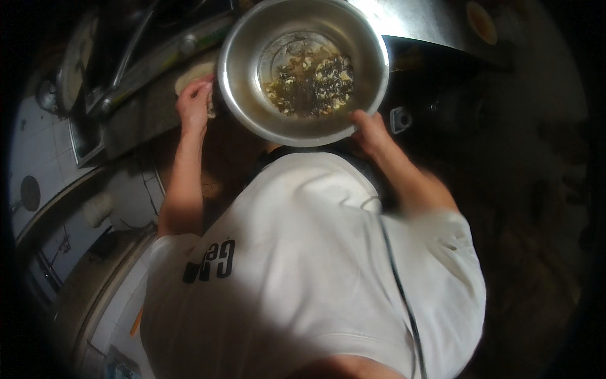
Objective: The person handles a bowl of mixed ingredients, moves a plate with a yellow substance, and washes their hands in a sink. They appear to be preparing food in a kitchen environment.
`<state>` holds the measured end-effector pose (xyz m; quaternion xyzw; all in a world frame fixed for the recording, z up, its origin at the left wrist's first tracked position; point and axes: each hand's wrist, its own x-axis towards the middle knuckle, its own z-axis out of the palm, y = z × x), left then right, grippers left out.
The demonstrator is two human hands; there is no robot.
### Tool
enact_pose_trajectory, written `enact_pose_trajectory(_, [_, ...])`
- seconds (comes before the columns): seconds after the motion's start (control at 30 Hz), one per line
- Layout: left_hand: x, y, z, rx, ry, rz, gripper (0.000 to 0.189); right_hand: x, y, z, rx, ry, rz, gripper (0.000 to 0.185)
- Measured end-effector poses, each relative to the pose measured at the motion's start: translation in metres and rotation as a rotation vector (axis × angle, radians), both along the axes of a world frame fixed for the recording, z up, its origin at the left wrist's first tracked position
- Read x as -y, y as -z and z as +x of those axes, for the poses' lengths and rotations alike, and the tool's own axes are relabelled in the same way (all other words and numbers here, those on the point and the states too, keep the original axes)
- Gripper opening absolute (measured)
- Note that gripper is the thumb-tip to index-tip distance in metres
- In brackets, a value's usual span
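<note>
A large stainless steel basin is held out before me. In its bottom lie dark and pale yellow food pieces in a thin liquid; what food they are I cannot tell. My right hand grips the basin's near right rim, thumb on top and fingers hidden below. To the left of the basin, my left hand has its fingers closed on a beige cloth, which shows above the hand and hangs beside it. A narrow gap separates that hand from the basin's rim.
Beyond the basin at the right is a shiny steel counter with an orange-brown round dish on it. A cooking range front with a knob runs along the left, a large round pan behind it. White tiles cover the far left.
</note>
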<state>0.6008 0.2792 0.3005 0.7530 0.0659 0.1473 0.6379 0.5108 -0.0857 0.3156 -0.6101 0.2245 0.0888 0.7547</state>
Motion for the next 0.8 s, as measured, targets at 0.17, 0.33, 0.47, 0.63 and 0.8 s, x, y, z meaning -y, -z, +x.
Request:
enact_pose_trajectory(0.17, [0.013,-0.010,-0.014,-0.303,-0.029,-0.393,0.018,0.010,0.002,0.004,-0.063,-0.027,0.035,0.031])
enact_pose_trajectory(0.33, [-0.010,0.032,-0.004,-0.361,0.111,-0.466,0.019,0.010,0.006,0.010,-0.115,-0.011,0.059,0.028])
enact_pose_trajectory(0.47, [-0.010,0.043,0.007,-0.349,0.065,-0.473,0.014,0.013,0.016,0.020,-0.120,0.018,0.121,0.026])
enact_pose_trajectory(0.63, [-0.006,0.023,0.003,-0.278,-0.160,-0.471,0.010,0.021,0.032,0.022,-0.136,0.007,0.162,0.033])
enact_pose_trajectory(0.8, [-0.045,0.029,0.015,-0.171,-0.321,-0.394,0.011,0.030,0.035,0.031,-0.160,-0.055,0.168,0.034])
